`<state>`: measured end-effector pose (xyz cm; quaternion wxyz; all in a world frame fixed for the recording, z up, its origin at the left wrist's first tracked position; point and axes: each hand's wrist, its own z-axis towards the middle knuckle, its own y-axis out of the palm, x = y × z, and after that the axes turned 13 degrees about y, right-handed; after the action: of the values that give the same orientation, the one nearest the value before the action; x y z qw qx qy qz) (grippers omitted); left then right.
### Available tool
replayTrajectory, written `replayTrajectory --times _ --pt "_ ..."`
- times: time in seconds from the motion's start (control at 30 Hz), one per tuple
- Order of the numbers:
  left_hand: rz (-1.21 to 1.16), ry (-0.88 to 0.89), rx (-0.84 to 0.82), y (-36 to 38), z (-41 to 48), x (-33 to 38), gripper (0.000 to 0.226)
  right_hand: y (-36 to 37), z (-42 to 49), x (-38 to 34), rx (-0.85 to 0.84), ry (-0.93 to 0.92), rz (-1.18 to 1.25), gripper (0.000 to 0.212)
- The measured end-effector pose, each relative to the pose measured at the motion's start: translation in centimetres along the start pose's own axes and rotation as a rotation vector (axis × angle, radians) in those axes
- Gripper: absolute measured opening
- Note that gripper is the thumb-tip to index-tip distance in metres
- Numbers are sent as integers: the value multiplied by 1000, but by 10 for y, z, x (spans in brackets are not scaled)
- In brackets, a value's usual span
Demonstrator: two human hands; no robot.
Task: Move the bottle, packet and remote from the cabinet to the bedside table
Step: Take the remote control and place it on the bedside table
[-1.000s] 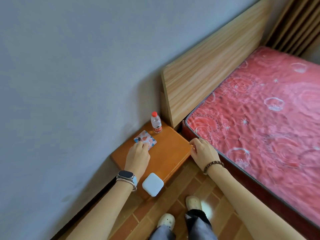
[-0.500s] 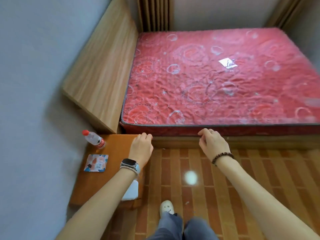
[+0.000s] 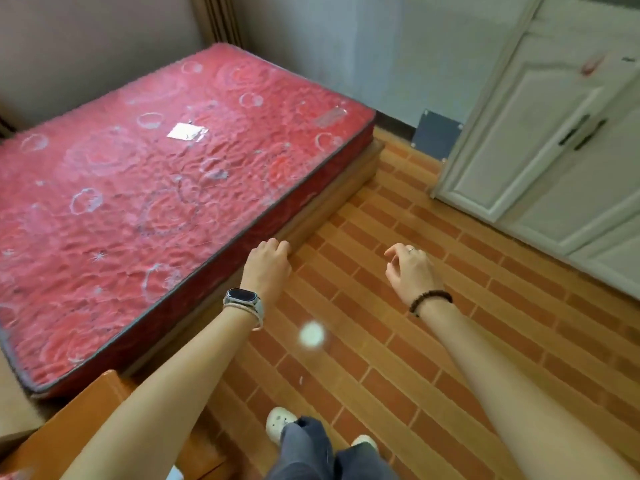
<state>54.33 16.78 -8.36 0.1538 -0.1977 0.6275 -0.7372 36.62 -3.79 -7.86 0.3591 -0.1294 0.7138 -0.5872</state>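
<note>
Peeking in at the lower left of the frame is a corner of the orange bedside table, partly behind the left forearm; where the bottle, packet and remote lie cannot be told from this view. At the upper right stands the white cabinet, its panelled doors closed, dark handles side by side.

Near the centre the left hand hangs over the edge of the bed, knuckles up, fingers loosely curled under with nothing in them; a dark-faced watch sits on its wrist. To its right, well apart, the right hand is over the floor, fingers slackly bent, thumb and forefinger parted, nothing held; a ring shows on one finger and a bead bracelet circles the wrist.

A red patterned mattress fills the left half on a low wooden bed frame; a small silvery patch lies on it. Orange brick-patterned floor runs between bed and cabinet; a pale spot of light falls between the forearms. At the bottom centre are grey trousers and a light shoe.
</note>
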Motion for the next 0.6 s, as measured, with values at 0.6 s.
replayTrajectory --times 0.6 --pt "-217 871 -13 23 119 360 19 -147 -160 288 329 743 51 19"
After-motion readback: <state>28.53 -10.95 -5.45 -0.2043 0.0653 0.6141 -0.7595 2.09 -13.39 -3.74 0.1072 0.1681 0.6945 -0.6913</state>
